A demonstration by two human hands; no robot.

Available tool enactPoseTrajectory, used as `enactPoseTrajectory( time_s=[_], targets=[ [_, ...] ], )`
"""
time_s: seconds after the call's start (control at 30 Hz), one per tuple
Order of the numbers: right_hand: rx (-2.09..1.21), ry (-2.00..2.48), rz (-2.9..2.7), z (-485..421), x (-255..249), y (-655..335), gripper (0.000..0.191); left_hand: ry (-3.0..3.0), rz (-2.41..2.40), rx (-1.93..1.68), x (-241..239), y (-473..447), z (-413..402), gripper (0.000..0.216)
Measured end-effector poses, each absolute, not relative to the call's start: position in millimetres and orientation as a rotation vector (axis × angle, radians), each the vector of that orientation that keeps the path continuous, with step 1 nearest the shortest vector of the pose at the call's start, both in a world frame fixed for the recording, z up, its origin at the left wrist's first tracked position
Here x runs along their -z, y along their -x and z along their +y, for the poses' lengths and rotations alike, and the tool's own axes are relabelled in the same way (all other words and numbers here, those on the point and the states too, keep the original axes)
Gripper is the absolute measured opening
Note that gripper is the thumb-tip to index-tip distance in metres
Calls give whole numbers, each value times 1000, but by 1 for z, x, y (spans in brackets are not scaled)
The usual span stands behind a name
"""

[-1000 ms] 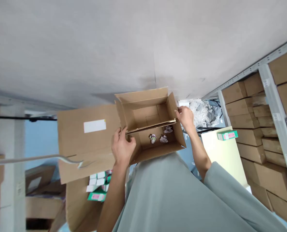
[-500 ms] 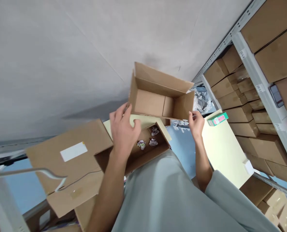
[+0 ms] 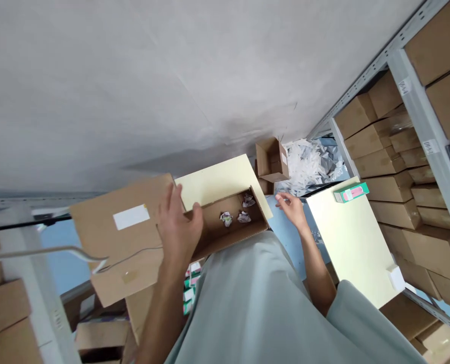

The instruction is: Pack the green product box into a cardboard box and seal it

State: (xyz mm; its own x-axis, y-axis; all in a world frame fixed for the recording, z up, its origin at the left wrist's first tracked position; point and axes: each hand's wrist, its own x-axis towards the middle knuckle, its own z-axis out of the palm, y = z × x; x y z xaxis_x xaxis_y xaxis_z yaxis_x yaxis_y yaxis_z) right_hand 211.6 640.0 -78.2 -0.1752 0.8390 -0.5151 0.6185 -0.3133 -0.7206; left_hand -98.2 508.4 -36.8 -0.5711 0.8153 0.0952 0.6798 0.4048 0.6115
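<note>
My left hand (image 3: 177, 227) is held over the left end of an open cardboard box (image 3: 219, 245), fingers apart and holding nothing. Three crumpled bits of paper (image 3: 243, 217) lie inside that box, which rests close against my body. My right hand (image 3: 292, 208) hangs in the air to the right of the box, its fingers loosely bent and nothing visible in them. Farther off, an open empty carton (image 3: 272, 159) sits tilted beside a heap of white and grey plastic scraps (image 3: 310, 164).
A pale yellow tabletop (image 3: 213, 177) lies behind the box. On the right a second pale table (image 3: 346, 242) bears a green-and-pink package (image 3: 351, 192). Shelves of cartons (image 3: 384, 172) line the right side. A large labelled carton (image 3: 96, 237) stands left, near a white cable (image 3: 58, 248).
The carton held between both hands is out of them, and an open carton now shows by the scrap heap. My left hand has moved left and down; the right hand has dropped slightly leftward.
</note>
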Motion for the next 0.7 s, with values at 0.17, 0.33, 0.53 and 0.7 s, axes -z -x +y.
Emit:
enactPoseTrajectory(
  time_s=[0.17,0.33,0.53,0.7],
  targets=[
    [-1253,1833,-2171,607,52,-191,44,-794,2675,-754,81,92,418,90],
    [-1012,1959,-2416,589,38,-173,30,-540,2619,-737,110,75,380,93],
    [-609,1967,-2565,562,20,-180,27,-561,2570,-821,112,78,354,65],
    [-407,1999,-2279,505,-5,-235,32,-761,2468,-946,102,60,347,60]
  ],
)
